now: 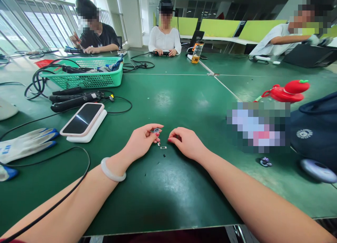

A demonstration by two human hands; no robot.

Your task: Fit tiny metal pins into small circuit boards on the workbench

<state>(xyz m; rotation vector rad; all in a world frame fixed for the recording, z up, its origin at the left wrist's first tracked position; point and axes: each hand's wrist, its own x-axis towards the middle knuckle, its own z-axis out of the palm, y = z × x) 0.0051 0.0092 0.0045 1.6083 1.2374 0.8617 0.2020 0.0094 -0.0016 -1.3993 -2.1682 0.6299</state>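
My left hand (140, 141), with a pale bangle at its wrist, pinches a small metallic part (156, 130) between thumb and fingers just above the green table (184, 190). My right hand (186, 142) rests a little to the right, its thumb and fingertips brought together; whatever may be between them is too small to make out. Below the left fingertips is a tiny metal piece (158, 143). A small white-rimmed rectangular piece (163, 148) lies between the hands, and a tiny black piece (164, 155) lies nearer me.
At left are a phone (83, 119) on a white case, gloves (28, 144), cables and a green basket (92, 82). A red-capped item (286, 92), dark bag (316, 130) and purple object (265, 162) are at right. Three people sit across the table.
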